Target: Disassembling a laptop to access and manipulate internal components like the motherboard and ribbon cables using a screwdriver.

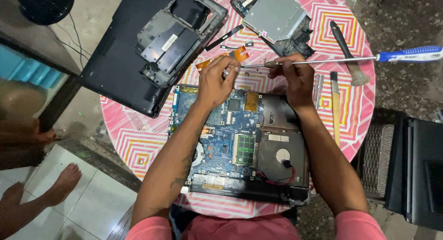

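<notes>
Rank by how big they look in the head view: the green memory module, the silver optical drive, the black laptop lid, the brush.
1. Black laptop lid
2. Silver optical drive
3. Brush and green memory module: the brush is longer, the module wider, so no firm ranking.

screwdriver (341, 59) – 1 | brush (346, 51) – 1 | hands (217, 81) – 2
</notes>
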